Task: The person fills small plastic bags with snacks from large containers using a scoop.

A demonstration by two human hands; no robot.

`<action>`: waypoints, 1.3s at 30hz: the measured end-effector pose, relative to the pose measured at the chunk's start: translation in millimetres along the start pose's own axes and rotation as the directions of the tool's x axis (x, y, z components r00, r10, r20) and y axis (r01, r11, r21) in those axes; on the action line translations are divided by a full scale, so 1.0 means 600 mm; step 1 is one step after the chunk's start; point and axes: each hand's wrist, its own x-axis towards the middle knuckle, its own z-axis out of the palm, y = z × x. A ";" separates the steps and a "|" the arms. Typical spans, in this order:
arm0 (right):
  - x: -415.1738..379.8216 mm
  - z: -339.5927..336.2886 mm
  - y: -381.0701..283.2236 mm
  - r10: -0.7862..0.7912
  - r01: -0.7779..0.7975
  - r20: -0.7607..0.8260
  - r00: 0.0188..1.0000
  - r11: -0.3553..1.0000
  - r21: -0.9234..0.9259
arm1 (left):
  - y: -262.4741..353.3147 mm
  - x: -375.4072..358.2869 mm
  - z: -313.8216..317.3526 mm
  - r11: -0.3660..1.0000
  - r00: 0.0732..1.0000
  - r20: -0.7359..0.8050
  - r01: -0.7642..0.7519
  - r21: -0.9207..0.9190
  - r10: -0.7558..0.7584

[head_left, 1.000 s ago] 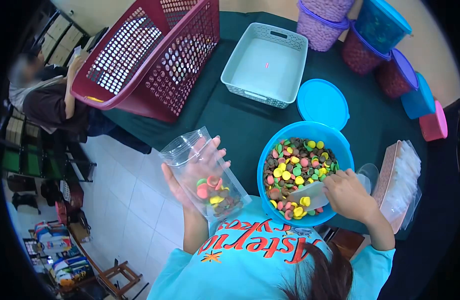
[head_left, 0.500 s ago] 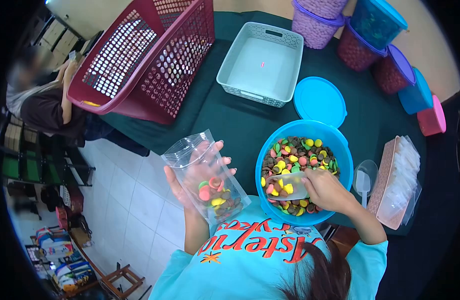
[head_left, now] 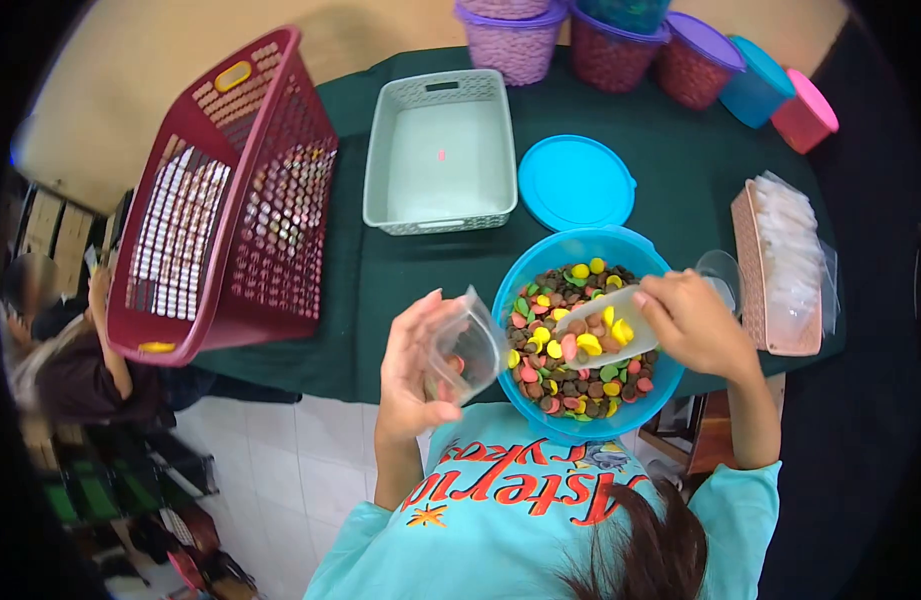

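Observation:
My left hand [head_left: 405, 365] is wrapped around a clear plastic pouch [head_left: 470, 345], its mouth gaping toward the tub. Some coloured button-shaped pieces show inside the pouch. My right hand [head_left: 695, 322] grips a translucent scoop [head_left: 632, 342], loaded with yellow, pink and brown pieces and held over the blue tub [head_left: 670, 400]. Pink, yellow, green and brown pieces [head_left: 580, 385] fill much of the tub. The pouch opening is just left of the tub's rim, apart from the scoop.
A blue lid [head_left: 577, 182] lies behind the tub, beside a pale green basket [head_left: 440, 215]. At left stands a maroon laundry basket [head_left: 220, 270]; a person [head_left: 75, 350] is beyond it. A pink basket of plastic bags [head_left: 750, 240] is at right. Lidded tubs [head_left: 695, 65] line the back.
My left hand has brought the pouch closer to the tub and turned its mouth toward it. The scoop has come up out of the pieces with a load. The camera view has shifted.

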 end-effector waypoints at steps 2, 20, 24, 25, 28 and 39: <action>-0.010 -0.031 -0.019 0.053 -0.060 -0.079 0.995 0.995 -0.083 | 0.005 0.013 0.010 0.995 0.997 0.078 -0.007 0.104 -0.001; -0.052 -0.044 -0.118 0.075 -0.148 -0.157 0.985 0.837 -0.526 | 0.016 0.045 0.063 0.705 0.919 0.392 -0.256 0.662 -0.035; -0.054 -0.039 -0.120 0.073 -0.195 -0.233 0.970 0.806 -0.559 | 0.017 0.042 0.060 0.653 0.919 0.389 -0.256 0.713 -0.064; -0.054 -0.042 -0.119 0.068 -0.190 -0.230 0.971 0.806 -0.560 | 0.017 0.042 0.060 0.652 0.921 0.384 -0.254 0.715 -0.063; -0.050 -0.054 -0.104 0.051 -0.104 -0.129 0.990 0.886 -0.452 | 0.017 0.043 0.062 0.641 0.915 0.403 -0.300 0.706 -0.016; -0.015 -0.073 -0.025 -0.001 -0.001 -0.023 1.000 0.996 -0.089 | -0.007 0.022 0.024 0.927 0.979 0.196 -0.116 0.358 0.047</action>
